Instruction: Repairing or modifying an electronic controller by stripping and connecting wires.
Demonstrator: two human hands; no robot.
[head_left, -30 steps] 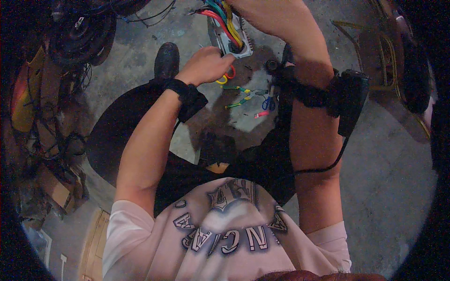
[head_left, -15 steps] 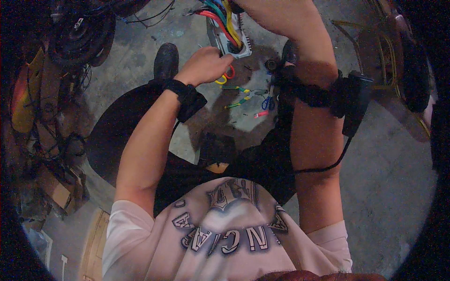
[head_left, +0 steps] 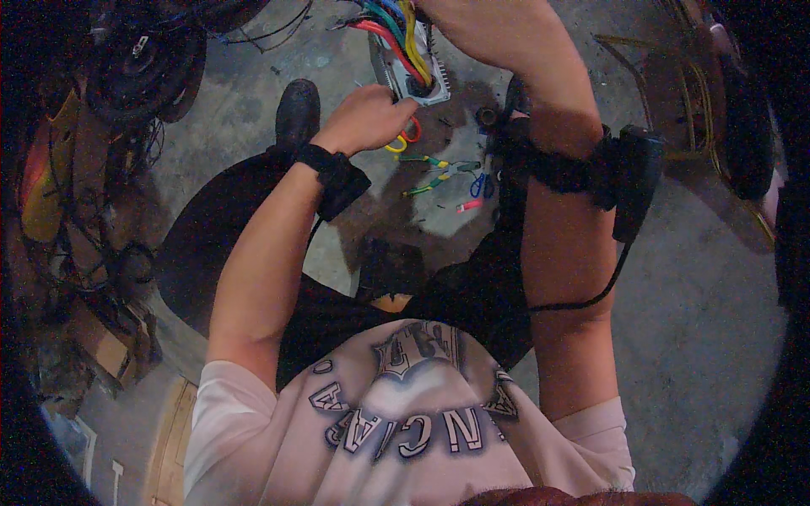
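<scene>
Against grey concrete floor (head_left: pixel 692 312), a silver finned metal box (head_left: pixel 396 72) touches your curled left hand (head_left: pixel 367 118); its grip and your cropped right hand's (head_left: pixel 456 25) are unclear. Tugging multicoloured wires (head_left: pixel 410 42) could dislodge the box.

Left hand (head_left: pixel 367 118) now sits slightly more to left than one second ago. Silver-grey metal box with ribbed sides (head_left: pixel 439 88) also shifts little to left, together with this hand. Thick red insulated wires (head_left: pixel 384 32) near upper edge now reach farther left with their ends. Bare right forearm (head_left: pixel 540 63), carrying black strapped rectangular device (head_left: pixel 639 177), returns slightly leftward, after standing more to right half second ago.
</scene>
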